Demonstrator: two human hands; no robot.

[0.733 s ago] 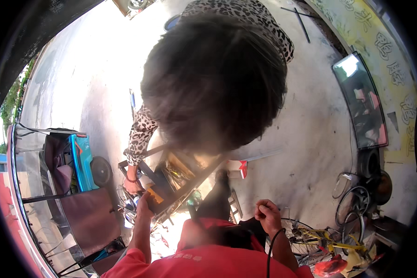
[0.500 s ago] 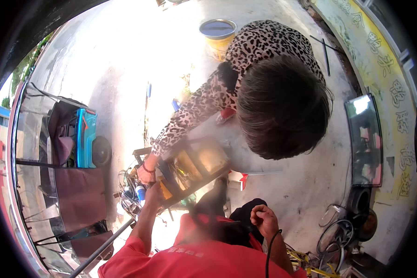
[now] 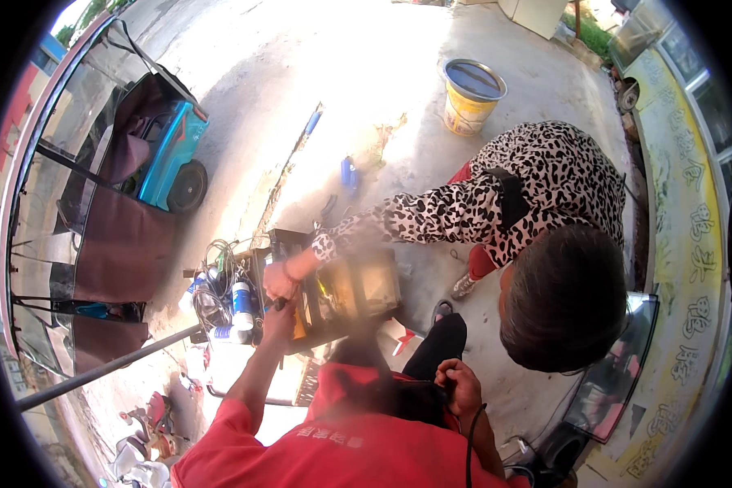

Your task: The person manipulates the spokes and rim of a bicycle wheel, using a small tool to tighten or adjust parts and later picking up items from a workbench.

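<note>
My left hand is closed around a small dark piece, perhaps a handle, at the left end of a dark, compartmented metal box. Just beyond it, a co-worker's hand wearing a bracelet reaches into the same spot, nearly touching mine. What those fingers hold is hidden. Inside the box, yellowish panels are partly blurred. A blue-and-white can and a tangle of wires sit beside its left end. My right hand is curled shut near my lap; its contents cannot be made out.
The co-worker in a leopard-print top bends over from the right. A yellow bucket stands farther off. On the left is a covered vehicle with a turquoise front. A dark pole slants in; a glass panel lies at right.
The whole view has shifted, and the co-worker's head now appears farther right and lower. My left hand and the co-worker's hand remain together at the box's left end. My right hand stays curled.
</note>
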